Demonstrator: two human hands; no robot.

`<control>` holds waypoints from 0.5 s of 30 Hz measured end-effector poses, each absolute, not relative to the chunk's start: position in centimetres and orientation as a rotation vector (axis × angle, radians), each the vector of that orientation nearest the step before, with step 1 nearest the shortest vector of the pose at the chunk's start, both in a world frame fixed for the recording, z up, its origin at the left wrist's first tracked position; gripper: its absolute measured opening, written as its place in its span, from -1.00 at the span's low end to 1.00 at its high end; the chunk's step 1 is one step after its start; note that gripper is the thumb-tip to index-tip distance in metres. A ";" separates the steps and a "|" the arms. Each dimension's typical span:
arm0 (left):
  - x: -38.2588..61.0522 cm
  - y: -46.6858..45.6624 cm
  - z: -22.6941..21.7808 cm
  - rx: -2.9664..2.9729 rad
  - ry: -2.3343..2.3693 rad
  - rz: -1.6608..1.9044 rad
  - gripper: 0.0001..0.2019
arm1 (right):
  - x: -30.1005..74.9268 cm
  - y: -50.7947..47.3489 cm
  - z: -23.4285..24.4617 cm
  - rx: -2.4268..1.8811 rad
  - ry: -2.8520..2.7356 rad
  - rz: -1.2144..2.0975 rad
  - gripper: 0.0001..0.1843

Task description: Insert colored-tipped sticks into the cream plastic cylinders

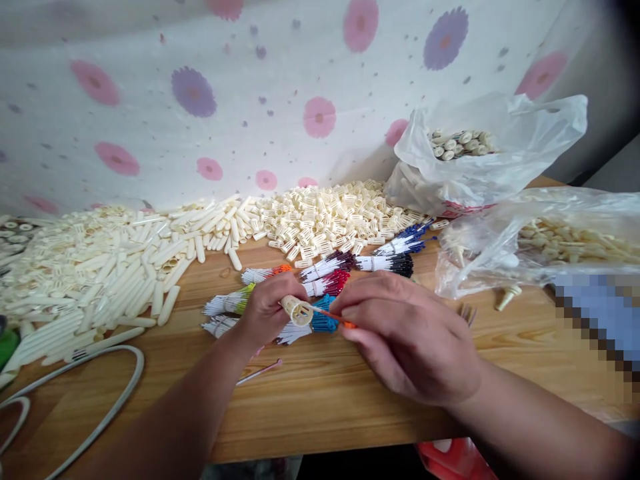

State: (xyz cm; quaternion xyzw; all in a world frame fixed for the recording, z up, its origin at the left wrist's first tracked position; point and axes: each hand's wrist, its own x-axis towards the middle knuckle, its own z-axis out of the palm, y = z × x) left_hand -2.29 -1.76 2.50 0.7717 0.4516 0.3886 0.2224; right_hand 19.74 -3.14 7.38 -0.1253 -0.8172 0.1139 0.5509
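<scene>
My left hand (273, 300) is closed round a cream slotted plastic tube (297, 311), its open end turned towards my right hand. Between the fingertips of my right hand (415, 333) is a thin pen refill (327, 313), white at one end and orange at the other. The refill's white end reaches the mouth of the tube; how far it goes in I cannot tell. Behind my hands lie bundles of similar refills, among them a blue bundle (325, 315), a red bundle (327, 284) and a black bundle (385, 265). A single pink-tipped refill (260, 371) rests on the table in front.
A heap of short slotted tubes (335, 217) spreads along the back, with long cream barrels (135, 287) at left. A white cable (120, 413) loops front left. Plastic bags of parts (490, 180) stand at right, near a loose cream tip (508, 297) on the wooden table (320, 413).
</scene>
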 end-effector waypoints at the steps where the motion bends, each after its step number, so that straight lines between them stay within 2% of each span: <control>1: -2.3 -1.8 2.5 2.143 1.241 1.067 -0.64 | 19.4 -3.0 7.0 -0.288 -1.935 0.258 -0.87; 8: -3.1 -1.8 2.6 2.352 1.224 1.071 -0.47 | 18.7 -1.5 5.5 -0.406 -1.938 0.206 -0.87; 12: -3.2 -1.9 2.8 2.455 1.263 1.068 -0.59 | 18.9 -0.9 5.2 -0.459 -1.991 0.186 -0.85; 15: -3.2 -2.0 2.9 2.508 1.297 1.145 -0.68 | 19.0 -0.6 5.1 -0.479 -1.972 0.232 -0.92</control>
